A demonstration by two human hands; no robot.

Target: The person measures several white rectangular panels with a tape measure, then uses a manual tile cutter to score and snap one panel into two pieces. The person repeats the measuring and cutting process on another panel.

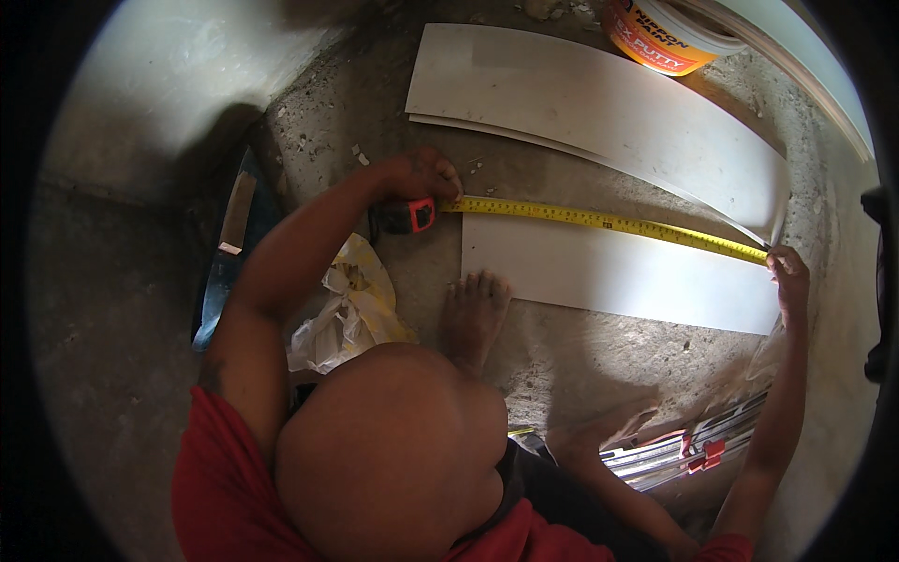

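A yellow tape blade (590,219) is stretched along the far edge of a white board (618,272) lying on the floor. My left hand (426,178) is closed, its fingers on the blade near the board's left end. Just below that hand sits the red and black tape case (408,217). At the board's right end, my right hand (789,273) pinches the blade's end. Farther away lie more white boards (581,98), at least two stacked, their right corner close to my right hand. My bare left foot (475,309) rests by the near board's left corner.
A putty bucket (665,39) stands behind the stacked boards. Crumpled plastic (348,309) lies left of my foot, and a dark blue panel with a wood piece (238,215) is beyond it. Metal strips with a red clip (693,451) lie at lower right. Walls (178,103) border the floor.
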